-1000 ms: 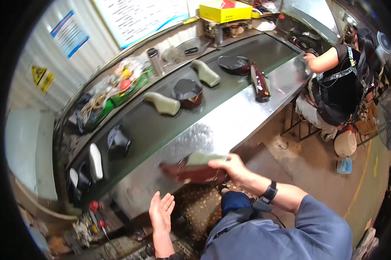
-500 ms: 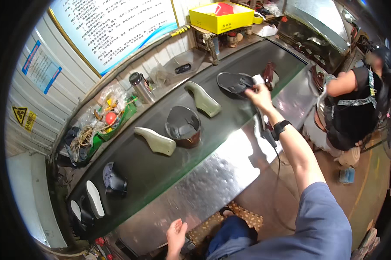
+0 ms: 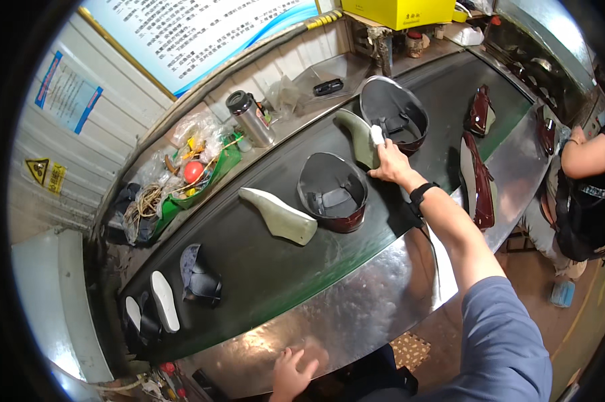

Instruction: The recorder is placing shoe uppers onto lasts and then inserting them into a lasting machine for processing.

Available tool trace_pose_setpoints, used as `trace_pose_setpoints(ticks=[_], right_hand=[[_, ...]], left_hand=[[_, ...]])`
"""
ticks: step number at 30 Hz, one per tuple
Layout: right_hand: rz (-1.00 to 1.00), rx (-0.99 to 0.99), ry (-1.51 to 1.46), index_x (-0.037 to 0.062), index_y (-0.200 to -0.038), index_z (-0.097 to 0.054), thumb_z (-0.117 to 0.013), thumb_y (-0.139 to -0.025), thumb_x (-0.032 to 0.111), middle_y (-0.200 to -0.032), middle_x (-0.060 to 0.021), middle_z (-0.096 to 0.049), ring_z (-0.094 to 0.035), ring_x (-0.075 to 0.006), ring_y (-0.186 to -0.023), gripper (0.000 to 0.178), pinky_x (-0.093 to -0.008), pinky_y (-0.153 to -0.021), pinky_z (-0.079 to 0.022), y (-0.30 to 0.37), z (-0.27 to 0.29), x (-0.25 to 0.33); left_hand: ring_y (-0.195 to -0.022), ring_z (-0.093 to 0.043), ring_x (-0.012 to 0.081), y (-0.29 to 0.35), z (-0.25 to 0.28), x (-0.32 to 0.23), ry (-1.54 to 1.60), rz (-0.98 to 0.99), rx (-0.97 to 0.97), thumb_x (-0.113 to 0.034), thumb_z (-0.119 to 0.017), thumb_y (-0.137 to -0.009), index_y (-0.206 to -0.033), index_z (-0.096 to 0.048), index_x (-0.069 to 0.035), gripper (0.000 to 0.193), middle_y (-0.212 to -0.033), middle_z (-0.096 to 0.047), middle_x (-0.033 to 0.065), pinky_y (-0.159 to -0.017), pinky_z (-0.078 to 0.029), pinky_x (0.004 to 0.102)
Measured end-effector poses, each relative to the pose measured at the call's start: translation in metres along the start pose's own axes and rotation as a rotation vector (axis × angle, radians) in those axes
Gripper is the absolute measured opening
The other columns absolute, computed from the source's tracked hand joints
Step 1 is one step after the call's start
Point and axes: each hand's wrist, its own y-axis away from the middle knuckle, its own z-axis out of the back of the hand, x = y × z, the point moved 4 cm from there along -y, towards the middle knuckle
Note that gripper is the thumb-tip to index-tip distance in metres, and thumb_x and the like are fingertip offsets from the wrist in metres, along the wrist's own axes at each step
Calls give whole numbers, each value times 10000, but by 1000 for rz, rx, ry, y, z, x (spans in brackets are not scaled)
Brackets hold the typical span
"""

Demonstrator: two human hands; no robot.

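Observation:
My right hand (image 3: 393, 164) reaches over the dark belt (image 3: 269, 275). Its thumb and fingers close around the lower end of a pale green shoe last (image 3: 358, 136); something white covers a fingertip. Just beyond that last stands a dark-lined, burgundy shoe upper (image 3: 395, 110). Left of my right hand, another shoe upper (image 3: 332, 191) sits beside a second pale green last (image 3: 279, 216). My left hand (image 3: 294, 374), fingers spread, hovers by the metal ledge's near edge and holds nothing. A dark object (image 3: 410, 209) under my right wrist is mostly hidden.
Burgundy shoes (image 3: 477, 181) lie at the right. A dark upper (image 3: 200, 275) and white soles (image 3: 164, 301) lie far left. Behind the belt are a steel flask (image 3: 252, 120), a green bag of odds and ends (image 3: 209, 177) and a yellow box (image 3: 403, 12). A co-worker (image 3: 587, 194) is at right.
My right hand has left the far upper, which now stands upright beside the last, and has come to that last. My left hand has opened over the ledge. The whole view has shifted.

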Motion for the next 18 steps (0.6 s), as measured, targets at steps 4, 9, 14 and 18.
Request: trace_pose_setpoints(ticks=[4, 9, 14, 18], right_hand=[[-133, -15, 16, -15, -1240, -568, -880, -627, 357, -1133, -244, -652, -665, -407, -1036, 783, -469, -915, -551, 17, 53, -5], [271, -130, -403, -34, -1480, -407, -882, -625, 276, -1349, -263, -580, -580, -377, -1261, 1026, -449, -1071, -455, 196, 138, 33], [192, 382, -362, 34, -1432, -470, -922, -610, 352, -1247, -227, -589, -578, -412, -1172, 991, -450, -1019, -472, 405, 120, 115], [206, 437, -288, -34, -1323, -529, -873, -703, 355, -1304, -247, -544, -585, -427, -1050, 808, -473, -929, -493, 462, 51, 146]], left_hand=[[-1169, -664, 294, -91, 11, -2, 469, 178, -51, -274, -784, -862, -1232, -669, 40, 499, -1191, -705, 231, -1006, -504, 391], [-1292, -578, 285, -230, 7, -11, 895, 244, -116, -304, -796, -874, -1430, -483, 84, 747, -1365, -603, 254, -1074, -464, 379], [-1449, -356, 378, -338, 16, -33, 733, 555, -240, -584, -800, -735, -1490, -354, 79, 1099, -1536, -378, 294, -1157, -366, 463], [-1356, -455, 392, -365, 23, -83, 493, 777, -366, -477, -838, -626, -1348, -494, 48, 957, -1427, -492, 289, -1128, -397, 468]])
